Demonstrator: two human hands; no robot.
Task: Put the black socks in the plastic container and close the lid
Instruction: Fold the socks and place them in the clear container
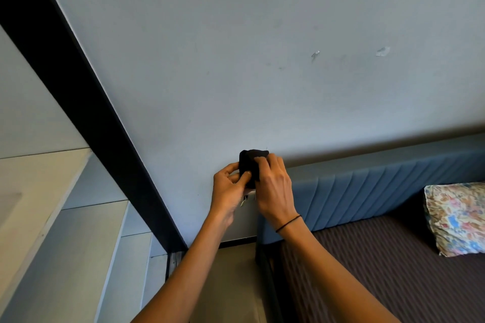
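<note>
Both of my hands hold a bundle of black socks (251, 164) up in front of the pale wall, at mid frame. My left hand (229, 190) pinches the bundle's lower left side. My right hand (274, 189), with a thin black band on its wrist, wraps its fingers over the right side and top. Part of the socks is hidden behind my fingers. No plastic container or lid shows in this view.
A bed with a brown striped cover (367, 270) and a blue padded headboard (367, 186) lies at the lower right, with a floral pillow (456, 220) on it. A black door frame (78, 102) runs diagonally at left. A white wall socket (249, 198) sits just below my hands.
</note>
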